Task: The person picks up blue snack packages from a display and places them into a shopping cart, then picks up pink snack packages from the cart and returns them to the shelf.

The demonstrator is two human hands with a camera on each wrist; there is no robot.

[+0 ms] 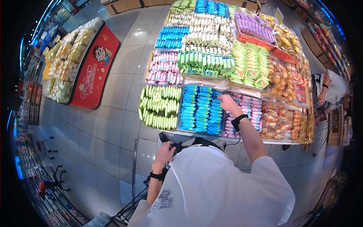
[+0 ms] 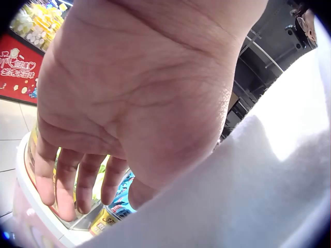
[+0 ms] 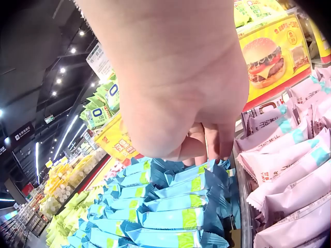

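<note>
Rows of blue snack packets (image 1: pixel 200 109) with green patches fill a clear-sided tray on the display. My right hand (image 1: pixel 228 102) reaches to the far right corner of these packets. In the right wrist view, the fingers (image 3: pixel 211 139) bend down at the back row of blue packets (image 3: pixel 173 217); I cannot tell whether one is pinched, as the palm hides the fingertips. My left hand (image 1: pixel 165 152) hangs by my waist, near the display's front edge. Its fingers (image 2: pixel 66 186) are loosely extended in the left wrist view, and it holds nothing.
Pale green packets (image 1: pixel 160 108) lie left of the blue ones, pink packets (image 1: pixel 245 113) right. Behind rises a tier of green packets (image 1: pixel 206 62). Bagged buns (image 1: pixel 281 75) fill the right side. A red-sided stand (image 1: pixel 94 72) is at left, a person (image 1: pixel 334 87) at far right.
</note>
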